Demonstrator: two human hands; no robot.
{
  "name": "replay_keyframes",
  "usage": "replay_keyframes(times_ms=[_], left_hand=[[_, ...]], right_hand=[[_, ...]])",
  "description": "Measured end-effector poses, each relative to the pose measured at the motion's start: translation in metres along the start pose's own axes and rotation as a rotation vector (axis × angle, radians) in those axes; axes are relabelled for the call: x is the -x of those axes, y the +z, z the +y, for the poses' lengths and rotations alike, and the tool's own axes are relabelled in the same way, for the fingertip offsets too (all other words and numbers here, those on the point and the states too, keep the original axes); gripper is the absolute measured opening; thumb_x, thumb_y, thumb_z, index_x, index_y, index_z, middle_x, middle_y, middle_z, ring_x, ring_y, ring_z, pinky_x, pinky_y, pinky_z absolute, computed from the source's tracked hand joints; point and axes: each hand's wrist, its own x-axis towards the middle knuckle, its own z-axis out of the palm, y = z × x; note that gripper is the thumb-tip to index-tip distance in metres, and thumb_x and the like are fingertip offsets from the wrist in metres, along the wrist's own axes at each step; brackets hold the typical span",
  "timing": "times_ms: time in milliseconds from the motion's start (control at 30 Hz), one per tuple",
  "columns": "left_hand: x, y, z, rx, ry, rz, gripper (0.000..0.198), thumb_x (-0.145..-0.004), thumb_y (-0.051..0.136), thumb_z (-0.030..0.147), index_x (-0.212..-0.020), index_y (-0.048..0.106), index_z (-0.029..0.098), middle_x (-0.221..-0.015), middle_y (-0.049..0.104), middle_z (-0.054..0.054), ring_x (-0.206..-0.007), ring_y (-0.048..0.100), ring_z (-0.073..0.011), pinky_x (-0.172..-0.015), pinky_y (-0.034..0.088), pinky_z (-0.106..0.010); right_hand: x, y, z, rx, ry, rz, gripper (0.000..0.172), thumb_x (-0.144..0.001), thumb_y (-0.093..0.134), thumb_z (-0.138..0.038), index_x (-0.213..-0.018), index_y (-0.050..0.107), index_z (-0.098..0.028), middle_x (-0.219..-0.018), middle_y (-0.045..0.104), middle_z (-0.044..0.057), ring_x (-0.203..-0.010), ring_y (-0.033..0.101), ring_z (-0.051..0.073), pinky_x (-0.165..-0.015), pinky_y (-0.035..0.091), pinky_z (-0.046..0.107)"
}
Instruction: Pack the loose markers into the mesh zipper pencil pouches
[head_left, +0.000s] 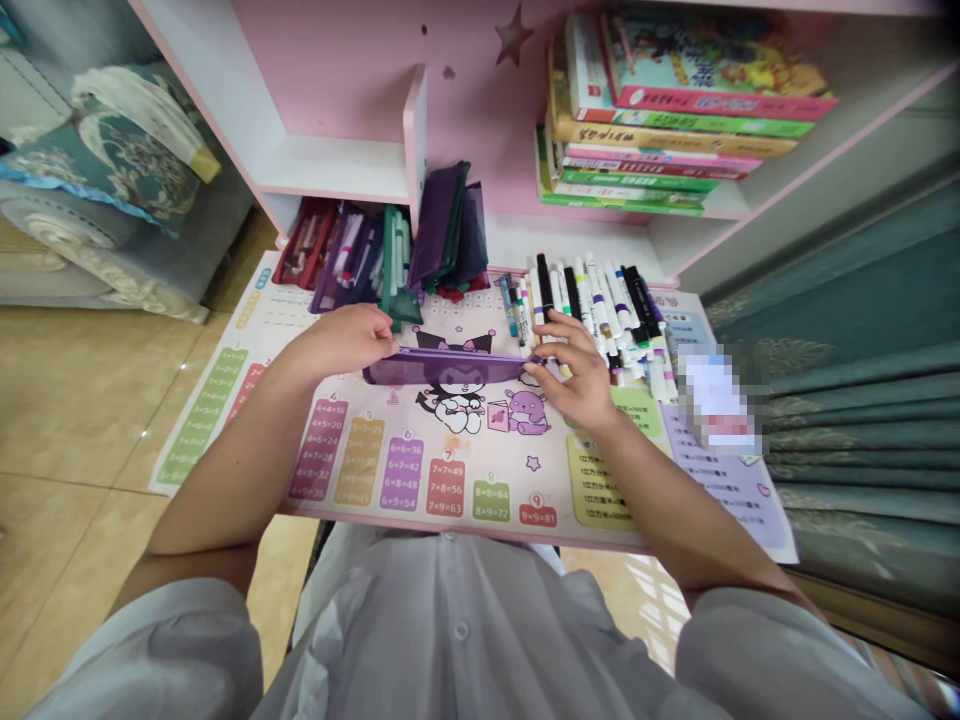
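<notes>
Purple pouch [444, 367], crosswise, left hand [337, 340], right hand [574, 375]

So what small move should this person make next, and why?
Probably drawing the zip along with the right hand, since the left hand holds one end of the purple mesh pouch, the right hand is at the other, and loose marker pens lie nearby.

Pink desk [577, 236], times-table mat [529, 490], loose marker pens [592, 305]

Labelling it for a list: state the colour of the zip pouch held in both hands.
The zip pouch is translucent purple, best seen in the head view.
</notes>
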Motion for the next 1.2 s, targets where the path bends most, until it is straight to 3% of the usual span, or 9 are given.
replay_keyframes(times_ms=[133, 300, 767, 1000, 1200], left_hand=[[-0.001, -0.001, -0.005, 0.009, -0.028, -0.041, 0.026, -0.079, 0.055, 0.042, -0.067, 0.063, 0.02, -0.123, 0.069, -0.004, -0.113, 0.063, -0.0269, -0.092, 0.047, -0.032], [0.001, -0.003, -0.009, 0.0, -0.038, -0.015, 0.025, -0.078, 0.056, 0.04, -0.065, 0.062, 0.02, -0.109, 0.073, -0.005, -0.111, 0.063, -0.0287, -0.093, 0.046, -0.034], [0.006, -0.008, -0.016, 0.031, -0.081, -0.004, 0.027, -0.074, 0.054, 0.044, -0.064, 0.062, 0.02, -0.103, 0.072, -0.005, -0.108, 0.064, -0.0289, -0.088, 0.048, -0.034], [0.008, -0.01, -0.017, 0.049, -0.091, 0.0, 0.029, -0.074, 0.055, 0.046, -0.062, 0.062, 0.02, -0.115, 0.072, -0.005, -0.103, 0.066, -0.0287, -0.079, 0.049, -0.034], [0.009, -0.01, -0.026, 0.056, -0.101, 0.011, 0.029, -0.074, 0.056, 0.046, -0.064, 0.064, 0.02, -0.124, 0.07, -0.005, -0.104, 0.065, -0.0274, -0.085, 0.048, -0.033]], right_hand=[[0.0, -0.001, 0.0, 0.004, 0.003, -0.01, 0.006, -0.085, 0.07, -0.031, -0.088, 0.066, -0.028, -0.115, 0.069, 0.003, -0.13, 0.056, 0.032, -0.107, 0.048, 0.06], [-0.001, -0.001, -0.001, 0.027, 0.016, -0.01, 0.007, -0.085, 0.07, -0.032, -0.086, 0.065, -0.028, -0.114, 0.07, 0.004, -0.129, 0.057, 0.032, -0.106, 0.049, 0.06], [-0.001, 0.001, 0.0, 0.014, 0.012, 0.0, 0.007, -0.085, 0.07, -0.033, -0.085, 0.066, -0.027, -0.114, 0.07, 0.004, -0.128, 0.057, 0.032, -0.105, 0.049, 0.061], [-0.001, 0.001, 0.0, 0.008, 0.005, -0.003, 0.006, -0.085, 0.07, -0.031, -0.088, 0.067, -0.028, -0.115, 0.07, 0.003, -0.129, 0.057, 0.033, -0.106, 0.049, 0.061], [-0.001, 0.001, 0.0, 0.008, 0.007, 0.001, 0.006, -0.085, 0.071, -0.03, -0.087, 0.066, -0.028, -0.114, 0.07, 0.004, -0.129, 0.057, 0.032, -0.106, 0.049, 0.06]])
